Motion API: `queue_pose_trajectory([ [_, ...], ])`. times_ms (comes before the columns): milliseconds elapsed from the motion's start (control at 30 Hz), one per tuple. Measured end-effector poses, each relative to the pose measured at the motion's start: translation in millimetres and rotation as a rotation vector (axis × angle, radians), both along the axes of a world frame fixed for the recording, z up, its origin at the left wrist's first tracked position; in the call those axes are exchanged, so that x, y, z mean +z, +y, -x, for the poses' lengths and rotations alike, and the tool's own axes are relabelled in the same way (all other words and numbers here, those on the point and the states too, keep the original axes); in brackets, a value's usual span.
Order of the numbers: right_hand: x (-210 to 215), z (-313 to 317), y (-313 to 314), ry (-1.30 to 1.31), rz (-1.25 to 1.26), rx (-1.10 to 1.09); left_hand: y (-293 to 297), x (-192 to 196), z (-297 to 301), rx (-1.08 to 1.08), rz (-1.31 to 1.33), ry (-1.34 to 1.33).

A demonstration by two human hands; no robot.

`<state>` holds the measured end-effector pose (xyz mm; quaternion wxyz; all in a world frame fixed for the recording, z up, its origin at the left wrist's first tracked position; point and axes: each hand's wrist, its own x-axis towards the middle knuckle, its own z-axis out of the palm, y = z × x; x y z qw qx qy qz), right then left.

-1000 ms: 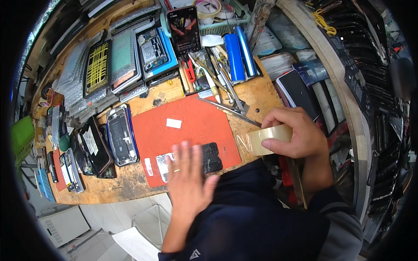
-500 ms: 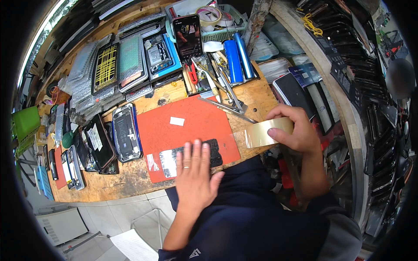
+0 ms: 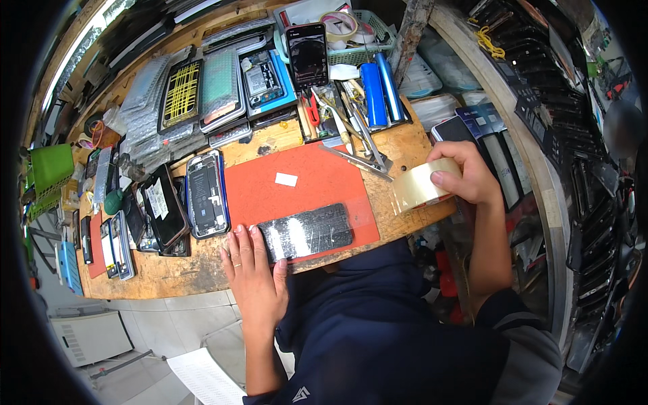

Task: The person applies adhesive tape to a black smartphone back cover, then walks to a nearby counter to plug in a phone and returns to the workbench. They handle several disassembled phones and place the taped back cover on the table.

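So rn the left hand (image 3: 253, 273) is flat on the near edge of the worktop (image 3: 196, 273), fingers spread, fingertips and thumb touching the left end of the phone (image 3: 307, 231). Not gripping anything, just pinning it imo so it doesn't slide. Phone lies glass-side up on the red mat (image 3: 297, 185), near the front edge, long side running left to right.

Right hand (image 3: 466, 177) has the tape roll (image 3: 420, 183), grip closed round it w/ the thumb on the outer face and fingers over the top, held just over the worktop's right edge. A clear strip of tape (image 3: 361, 209) runs from the roll back over the phone, pretty shiny so hard to tell exactly where it ends. Roll held off to the side like that keeps the strip taut and flat, prob why the two hands are set apart at opposite ends.

Other stuff: small white scrap (image 3: 286, 179) mid-mat, an opened phone (image 3: 204, 194) just left of the mat, tweezers (image 3: 356, 160) at the mat's far right corner, blue cylinders (image 3: 380, 91) behind those, and a green basket (image 3: 378, 34) at the back w/ another tape roll in it. Loads of screens and parts stacked to the left, tbh can't tell what half of it is.
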<state>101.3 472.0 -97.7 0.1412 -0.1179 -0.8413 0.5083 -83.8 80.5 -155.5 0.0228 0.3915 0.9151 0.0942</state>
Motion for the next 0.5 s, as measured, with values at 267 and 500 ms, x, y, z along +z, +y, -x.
queue_pose_trajectory([
  [267, -7, -21, -5, 0.009, -0.013, -0.096, 25, 21, 28, -0.051, -0.246, 0.003],
  [500, 3, -35, -3, -0.025, -0.051, -0.115, 110, 15, 94, -0.41, -0.476, -0.056],
])
